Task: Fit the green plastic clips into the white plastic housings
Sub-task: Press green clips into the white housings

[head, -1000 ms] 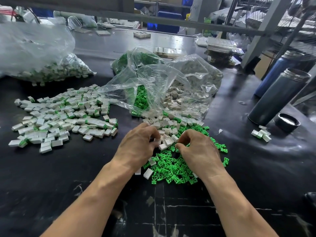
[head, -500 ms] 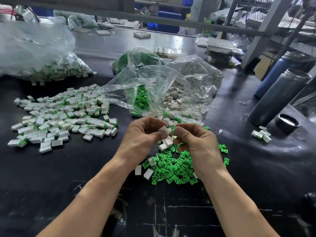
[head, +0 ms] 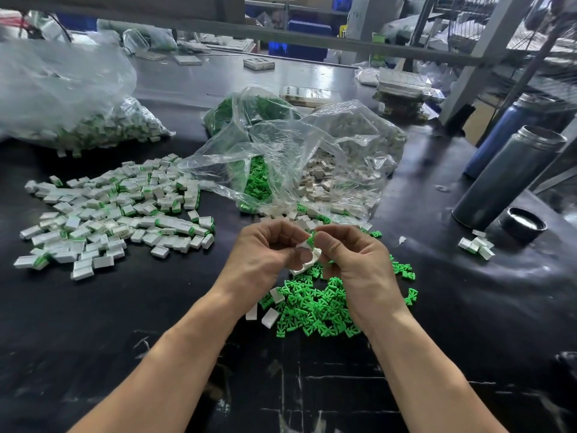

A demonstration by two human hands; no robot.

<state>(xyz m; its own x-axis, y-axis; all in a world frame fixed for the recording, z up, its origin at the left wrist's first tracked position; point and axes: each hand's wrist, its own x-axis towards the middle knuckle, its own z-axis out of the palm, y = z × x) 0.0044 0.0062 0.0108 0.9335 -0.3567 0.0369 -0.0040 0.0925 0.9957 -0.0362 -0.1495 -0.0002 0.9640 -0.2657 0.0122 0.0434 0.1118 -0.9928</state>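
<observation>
Scuffed black worktable [head: 93,339] (glossy), clear bags [head: 312,145], metal shelving [head: 487,42] behind

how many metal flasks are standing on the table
2: a grey flask at the right beside a black lid, and a blue flask just behind it.

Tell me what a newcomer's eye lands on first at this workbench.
At centre, the left hand grips a white plastic housing while the right hand pinches a green plastic clip at it. Beneath them spreads a bright pile of loose green clips on the black table. To the left lies a wide scatter of finished white-and-green pieces, and behind the hands sit crumpled clear plastic bags of parts.
</observation>
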